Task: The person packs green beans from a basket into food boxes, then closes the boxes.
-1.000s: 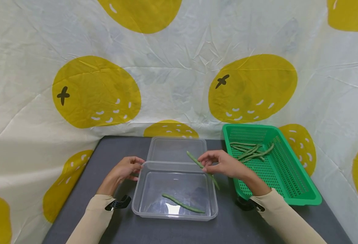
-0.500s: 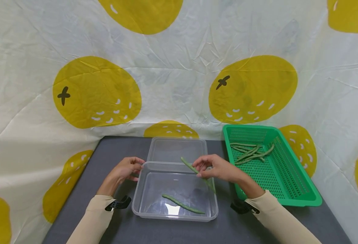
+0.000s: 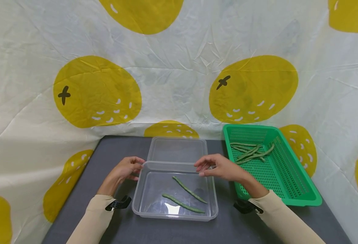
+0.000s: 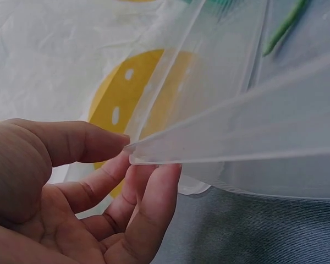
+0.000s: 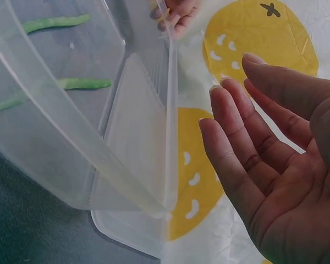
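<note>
Clear container: lower middle of the head view, on the grey table, its long side running left to right.
Nearer bean: flat on the container floor by the front wall, long axis slanting from centre-left down to the lower right.
Second bean: just behind the first and apart from it, also flat on the floor, its long axis steeper, from upper left down to lower right, its lower tip near the right wall.
Left hand: at the container's back-left corner; the left wrist view shows the thumb over the rim and the fingers curled beneath, pinching the thin plastic edge.
Right hand: over the container's back-right corner, fingers long and loosely spread; the right wrist view shows an open palm holding nothing, and whether the fingertips touch the rim I cannot tell.
Clear lid: flat on the table directly behind the container, middle of the frame.
Green basket: right of the frame, well apart from the container, long axis running front to back.
Bean pile: in the basket's far half, pods mostly lying left to right, some crossed.
</note>
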